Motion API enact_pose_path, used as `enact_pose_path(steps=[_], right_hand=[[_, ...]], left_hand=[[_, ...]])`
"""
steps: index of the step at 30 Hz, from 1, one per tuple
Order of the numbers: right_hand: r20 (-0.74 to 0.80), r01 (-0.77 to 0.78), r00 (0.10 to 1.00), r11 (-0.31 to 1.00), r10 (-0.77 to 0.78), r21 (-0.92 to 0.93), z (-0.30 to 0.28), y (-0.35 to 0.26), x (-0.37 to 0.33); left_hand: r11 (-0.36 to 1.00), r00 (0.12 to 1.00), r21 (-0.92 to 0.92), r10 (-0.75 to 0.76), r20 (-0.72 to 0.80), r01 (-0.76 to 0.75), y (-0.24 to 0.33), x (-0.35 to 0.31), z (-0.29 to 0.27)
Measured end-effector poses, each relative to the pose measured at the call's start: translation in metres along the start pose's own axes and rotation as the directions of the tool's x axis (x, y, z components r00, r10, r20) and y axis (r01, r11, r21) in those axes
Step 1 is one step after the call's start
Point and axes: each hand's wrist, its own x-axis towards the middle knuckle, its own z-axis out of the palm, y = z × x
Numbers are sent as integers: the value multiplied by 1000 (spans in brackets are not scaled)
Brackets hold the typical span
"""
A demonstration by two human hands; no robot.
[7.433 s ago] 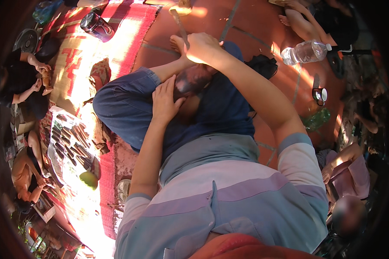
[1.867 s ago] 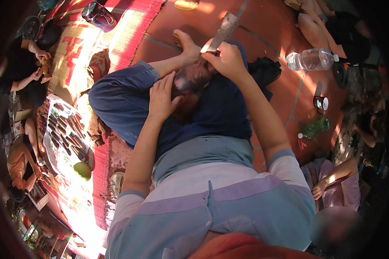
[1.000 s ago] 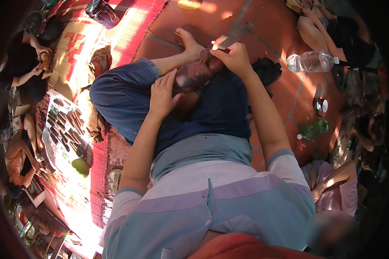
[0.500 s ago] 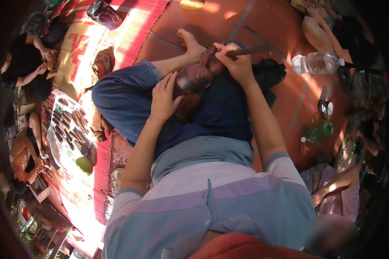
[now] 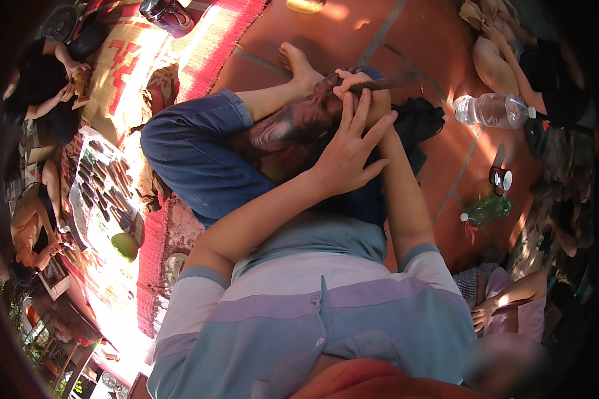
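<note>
A dark reddish-brown wood carving [image 5: 283, 132] with grooved, polished relief lies across my lap, between my crossed legs. My right hand [image 5: 378, 98] is closed around a dark, stick-like carving tool [image 5: 394, 82], its shaft sticking out to the right; the working end is hidden near the carving's far end. My left hand [image 5: 350, 147] is off the carving, fingers spread and stretched out. Its fingertips lie over or against my right hand and wrist; whether they press there I cannot tell.
A mat on the left holds a white sheet with several carving tools [image 5: 106, 183] and a green round object [image 5: 124, 246]. Right, on red tiles, are a clear bottle [image 5: 492, 111], a cup [image 5: 500, 178] and a green bottle [image 5: 489, 210]. Other people sit on both sides.
My left hand has left the carving and swung right to my right hand, its fingers spreading. My right hand keeps its grip on the tool. The view has shifted slightly.
</note>
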Motion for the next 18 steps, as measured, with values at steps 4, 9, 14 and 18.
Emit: enact_pose_path(steps=[4,9,14,18], right_hand=[[1,-171,984,952,176,254,0,-13,-10],[66,-169,984,981,163,97,-4,-9,-3],[-14,-177,982,947,187,267,-1,-7,-12],[46,-162,986,985,160,64,0,-15,-10]], left_hand=[[999,999,21,-41,-16,42,3,-18,5],[998,995,-12,-54,-78,54,-4,-8,13],[994,996,-78,-70,50,74,-8,-15,-2],[998,998,-66,-15,58,19,-8,-27,-4]])
